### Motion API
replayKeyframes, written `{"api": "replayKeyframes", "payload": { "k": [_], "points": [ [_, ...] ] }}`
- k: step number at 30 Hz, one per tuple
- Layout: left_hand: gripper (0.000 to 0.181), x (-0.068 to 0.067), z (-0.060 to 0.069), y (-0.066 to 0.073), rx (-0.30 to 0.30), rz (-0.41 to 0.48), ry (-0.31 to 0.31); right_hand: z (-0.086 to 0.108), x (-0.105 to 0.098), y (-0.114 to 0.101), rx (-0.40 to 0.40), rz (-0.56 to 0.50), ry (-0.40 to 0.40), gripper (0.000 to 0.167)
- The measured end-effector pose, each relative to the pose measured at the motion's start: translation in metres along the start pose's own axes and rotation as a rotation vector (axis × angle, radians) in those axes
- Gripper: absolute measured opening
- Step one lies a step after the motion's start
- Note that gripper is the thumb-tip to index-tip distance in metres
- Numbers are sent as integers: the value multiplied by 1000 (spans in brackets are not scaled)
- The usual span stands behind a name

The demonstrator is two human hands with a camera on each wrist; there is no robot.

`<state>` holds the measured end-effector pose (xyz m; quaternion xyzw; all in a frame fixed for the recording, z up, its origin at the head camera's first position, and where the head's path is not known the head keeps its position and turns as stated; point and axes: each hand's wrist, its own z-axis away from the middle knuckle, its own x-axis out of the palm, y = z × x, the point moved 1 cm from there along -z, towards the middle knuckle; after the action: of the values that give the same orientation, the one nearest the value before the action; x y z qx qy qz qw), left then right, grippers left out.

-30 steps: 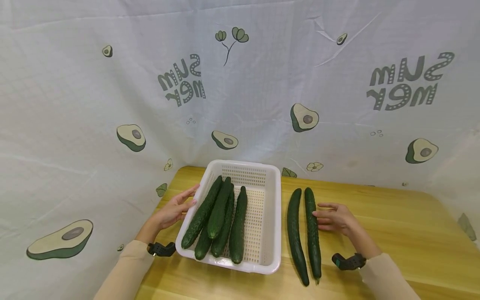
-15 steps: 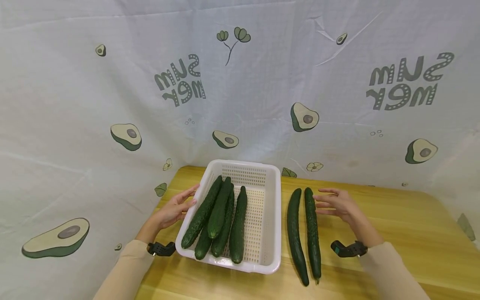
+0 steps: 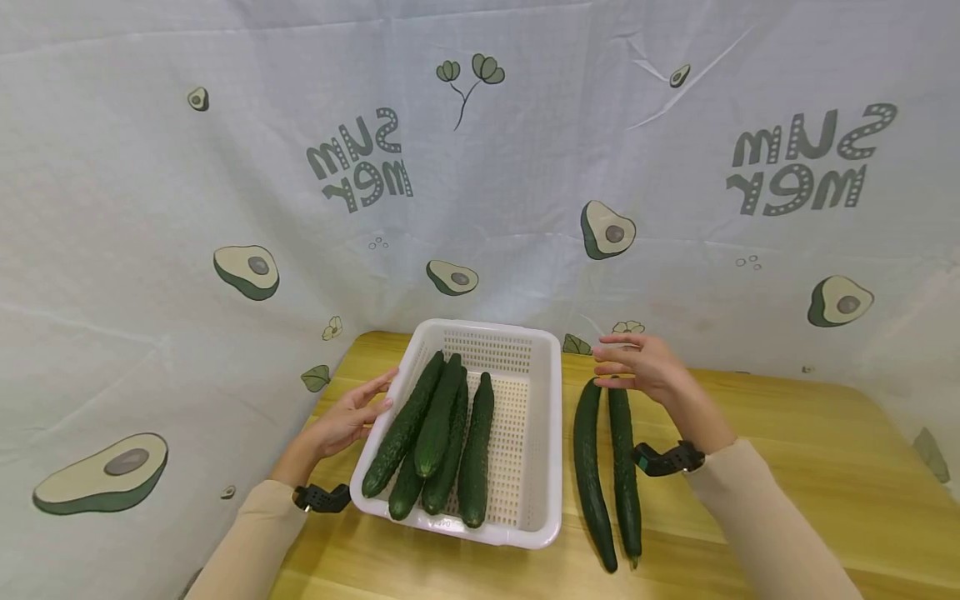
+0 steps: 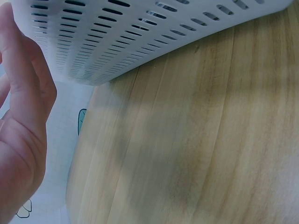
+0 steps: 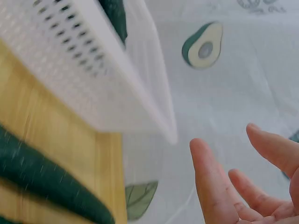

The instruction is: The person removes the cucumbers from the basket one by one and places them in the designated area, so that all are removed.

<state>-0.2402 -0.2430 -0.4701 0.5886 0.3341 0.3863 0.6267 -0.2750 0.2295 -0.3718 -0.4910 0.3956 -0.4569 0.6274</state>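
A white plastic basket with slotted walls holds several dark green cucumbers in its left part. My left hand rests against the basket's left side, fingers and thumb extended at the rim; in the left wrist view the fingers lie along the slotted wall. Right of the basket, a slightly curved cucumber and a straighter cucumber lie side by side on the table. My right hand hovers over their far ends with fingers spread, holding nothing, and hides the straighter one's tip in part.
The wooden table extends to the right of the cucumbers. A white cloth printed with avocados hangs behind the table and along its left side. Each wrist wears a black band.
My right hand has left the right-hand cucumber's side, moving away from me and leftward, above the two cucumbers' far ends. The left hand, basket and cucumbers stay put.
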Motion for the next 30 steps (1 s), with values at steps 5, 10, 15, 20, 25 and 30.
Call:
{"api": "replayKeyframes", "payload": {
  "k": [5,10,15,20,25,30],
  "points": [
    [64,-1,0,0,-4,5,7,-10,23,-9,9,-2,-34,65],
    [64,1,1,0,-1,6,12,-24,47,-11,37,-34,-73,64],
    [63,3,1,1,-1,9,19,-36,72,-5,62,-37,-101,61],
    [64,4,1,1,-3,2,25,-45,92,0,95,-43,-100,57],
    [64,4,1,1,-2,2,30,-49,107,6,112,-17,-106,54],
    [64,6,1,1,7,11,22,-53,120,13,152,-11,-95,52]
  ]
}}
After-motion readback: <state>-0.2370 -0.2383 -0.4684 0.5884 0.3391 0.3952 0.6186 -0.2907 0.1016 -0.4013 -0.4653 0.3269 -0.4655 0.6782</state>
